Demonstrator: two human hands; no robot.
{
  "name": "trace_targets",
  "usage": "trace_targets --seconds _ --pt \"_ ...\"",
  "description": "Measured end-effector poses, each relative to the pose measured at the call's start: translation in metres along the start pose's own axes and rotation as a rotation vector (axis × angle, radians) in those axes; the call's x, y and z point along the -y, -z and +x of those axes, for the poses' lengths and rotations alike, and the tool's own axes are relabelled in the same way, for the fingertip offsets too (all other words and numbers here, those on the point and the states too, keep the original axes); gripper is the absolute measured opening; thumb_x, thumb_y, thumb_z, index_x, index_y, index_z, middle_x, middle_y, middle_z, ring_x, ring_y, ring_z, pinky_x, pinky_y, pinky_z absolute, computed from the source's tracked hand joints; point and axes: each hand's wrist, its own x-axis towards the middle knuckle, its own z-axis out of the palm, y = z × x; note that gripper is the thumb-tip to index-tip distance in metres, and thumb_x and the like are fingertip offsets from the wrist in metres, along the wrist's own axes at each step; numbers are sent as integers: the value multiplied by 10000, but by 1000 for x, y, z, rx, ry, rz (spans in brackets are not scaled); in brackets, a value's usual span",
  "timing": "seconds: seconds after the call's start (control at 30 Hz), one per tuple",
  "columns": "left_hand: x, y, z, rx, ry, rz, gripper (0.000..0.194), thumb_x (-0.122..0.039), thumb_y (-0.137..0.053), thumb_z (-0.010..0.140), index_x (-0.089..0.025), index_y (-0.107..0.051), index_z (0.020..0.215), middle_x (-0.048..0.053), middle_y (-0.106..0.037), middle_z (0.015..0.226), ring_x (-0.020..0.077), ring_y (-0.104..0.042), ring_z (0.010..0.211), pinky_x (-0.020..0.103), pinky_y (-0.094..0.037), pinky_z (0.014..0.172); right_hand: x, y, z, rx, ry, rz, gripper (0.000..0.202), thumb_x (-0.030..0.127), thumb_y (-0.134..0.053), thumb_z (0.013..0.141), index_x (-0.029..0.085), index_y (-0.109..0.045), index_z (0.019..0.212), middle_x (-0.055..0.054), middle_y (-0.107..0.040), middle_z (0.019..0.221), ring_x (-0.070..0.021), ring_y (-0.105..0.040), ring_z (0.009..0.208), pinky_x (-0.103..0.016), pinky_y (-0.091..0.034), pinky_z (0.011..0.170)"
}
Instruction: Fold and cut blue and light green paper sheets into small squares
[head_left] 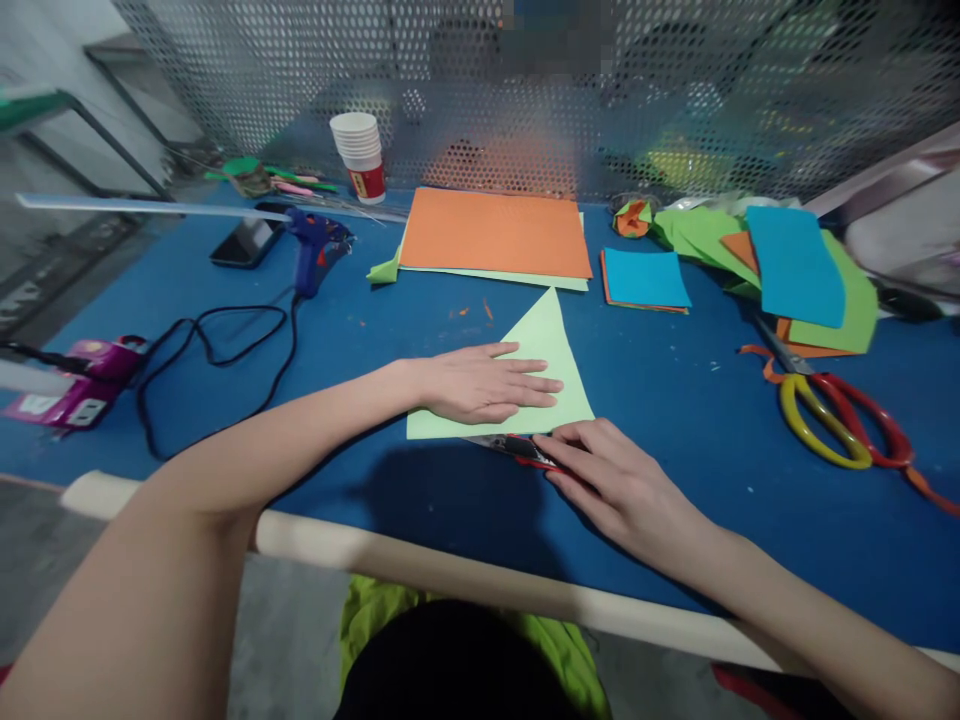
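My left hand [491, 384] lies flat, fingers spread, on a light green sheet of paper [551, 335] folded into a triangle. The triangle's point faces away from me and its long edge runs along my side. In my right hand [600, 470] is a black and red utility knife [517, 447], its thin blade pointing left along the near edge of the paper. Part of the knife's handle is hidden under my fingers. Whether the blade sits inside the fold I cannot tell.
Behind the paper are an orange sheet stack [495, 232] and a blue paper stack [646, 278]. Scissors [825, 415] and paper scraps [799, 265] lie right. Left are a glue gun [309, 245], its cable, a purple box [86, 380] and paper cups [360, 155]. A perforated metal panel [285, 90] stands behind.
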Motion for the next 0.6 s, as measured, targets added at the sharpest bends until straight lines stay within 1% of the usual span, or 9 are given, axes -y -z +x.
trace_targets --seconds 0.13,0.3,0.47,0.6 --pt "0 0 0 -19 -12 -23 560 -401 -217 994 -285 -281 1538 -58 -255 1613 145 -98 1519 396 20 1237 2 -3 2 -9 0 -7 286 185 -474 972 149 -610 1221 -134 -662 1027 -246 -602 927 -400 -541 766" --pt "0 -2 0 -53 -28 -33 560 -399 -230 990 -255 -329 1522 -21 -300 1600 175 -134 1515 419 -12 1235 3 -6 3 -4 5 2 283 187 -477 972 164 -613 1218 -123 -657 1015 -238 -600 917 -387 -535 761" --pt "-1 -2 -1 -36 -20 -29 564 -406 -181 1000 -265 -305 1532 -39 -267 1608 155 -106 1519 392 29 1230 7 -7 5 -15 7 -3 281 184 -487 969 161 -609 1220 -121 -652 1008 -235 -597 908 -379 -530 747" --pt "0 -2 -1 -42 -23 -38 567 -415 -204 996 -256 -310 1530 -34 -264 1608 162 -116 1518 391 25 1230 10 -10 6 -24 11 -6 268 168 -495 962 127 -611 1200 -130 -641 1002 -236 -592 900 -384 -526 744"
